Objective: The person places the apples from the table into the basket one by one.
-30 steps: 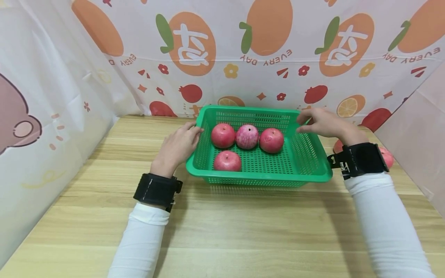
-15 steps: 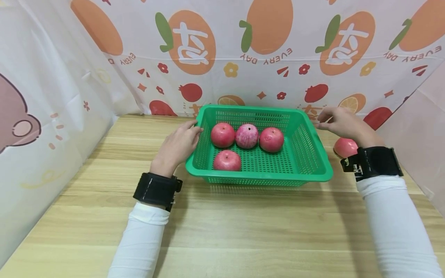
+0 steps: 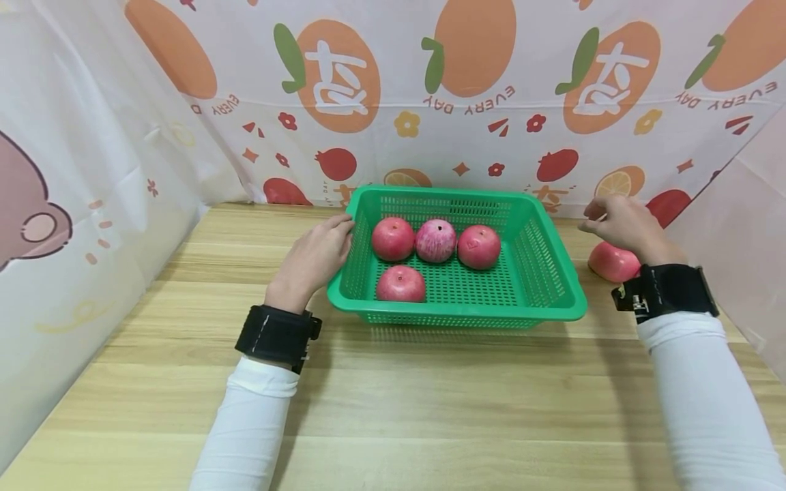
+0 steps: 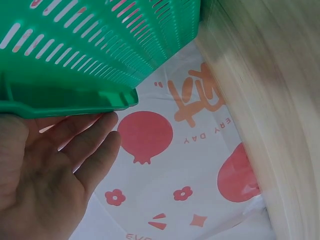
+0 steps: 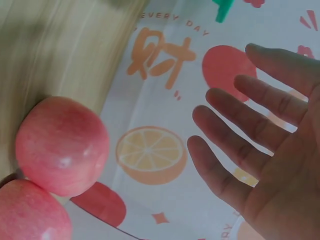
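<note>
A green plastic basket stands on the table with several apples inside, among them a streaked pink-purple one in the back row and a red one near the front. My left hand rests against the basket's left rim; the left wrist view shows its fingers relaxed along the rim's underside. Raised to the right of the basket, my right hand holds nothing, its fingers spread in the right wrist view. Just below it lies a red apple on the table, partly hidden by the hand and wrist.
A second loose apple lies against the first loose apple in the right wrist view. A fruit-print curtain hangs behind the wooden table, and plain sheeting stands close on the right.
My right hand has moved right, from over the basket's right rim to above the loose apples. The left hand stays at the left rim, and the basket has not moved.
</note>
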The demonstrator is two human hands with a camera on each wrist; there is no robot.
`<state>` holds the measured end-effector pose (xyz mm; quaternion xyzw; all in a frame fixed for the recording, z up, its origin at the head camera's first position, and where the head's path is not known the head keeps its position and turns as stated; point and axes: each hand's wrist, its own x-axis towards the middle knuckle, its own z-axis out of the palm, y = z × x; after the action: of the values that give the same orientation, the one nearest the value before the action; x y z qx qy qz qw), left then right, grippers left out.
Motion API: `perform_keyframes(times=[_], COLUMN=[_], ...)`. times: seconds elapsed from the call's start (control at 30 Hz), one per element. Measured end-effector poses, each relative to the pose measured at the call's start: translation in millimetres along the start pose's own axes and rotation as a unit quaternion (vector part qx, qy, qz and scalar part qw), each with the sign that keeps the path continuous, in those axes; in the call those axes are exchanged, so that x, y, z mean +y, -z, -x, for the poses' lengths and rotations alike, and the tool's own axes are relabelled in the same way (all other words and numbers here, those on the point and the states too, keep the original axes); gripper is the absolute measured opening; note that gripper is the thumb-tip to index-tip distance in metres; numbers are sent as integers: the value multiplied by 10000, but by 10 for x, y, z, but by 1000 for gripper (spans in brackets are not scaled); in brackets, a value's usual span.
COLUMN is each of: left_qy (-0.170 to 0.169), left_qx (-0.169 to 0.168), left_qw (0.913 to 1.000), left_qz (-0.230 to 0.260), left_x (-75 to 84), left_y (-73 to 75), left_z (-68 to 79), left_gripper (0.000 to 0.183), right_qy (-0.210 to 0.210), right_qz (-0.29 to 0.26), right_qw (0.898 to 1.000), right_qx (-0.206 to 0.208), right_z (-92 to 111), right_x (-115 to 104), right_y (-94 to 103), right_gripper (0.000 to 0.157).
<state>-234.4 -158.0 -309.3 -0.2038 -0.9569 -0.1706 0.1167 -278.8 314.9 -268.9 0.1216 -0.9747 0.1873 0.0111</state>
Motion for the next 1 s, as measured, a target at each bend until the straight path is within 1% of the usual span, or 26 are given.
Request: perform_keyframes(times=[0.07, 0.23, 0.37, 0.6, 0.83, 1.0], left_qy=[3, -18, -78, -56, -36, -79], left_qx=[-6, -5, 31, -3, -40, 27], left_qw=[10000, 10000, 10000, 10000, 10000, 10000], left_qz=[1, -14, -41, -76, -34, -26], left_x=[-6, -11, -8, -10, -18, -25], left_y=[-3, -6, -5, 3, 0, -3], left_z=[0, -3, -7, -4, -6, -9], left_gripper=[37, 37, 36, 37, 36, 37], right_qy=[-71, -82, -156, -510, -926, -951], right_qz=[-32, -93, -46, -39, 117, 254], right_qw=[10000, 9999, 9998, 9987, 9956, 9950], right_qx=[-22, -75, -92, -48, -82, -152], right_z=[6, 6, 10, 32, 89, 105], right_x=[35, 127, 184, 251, 361, 463], right_y=[-9, -46, -67, -103, -149, -185], right_gripper=[35, 33, 34, 39, 44, 46])
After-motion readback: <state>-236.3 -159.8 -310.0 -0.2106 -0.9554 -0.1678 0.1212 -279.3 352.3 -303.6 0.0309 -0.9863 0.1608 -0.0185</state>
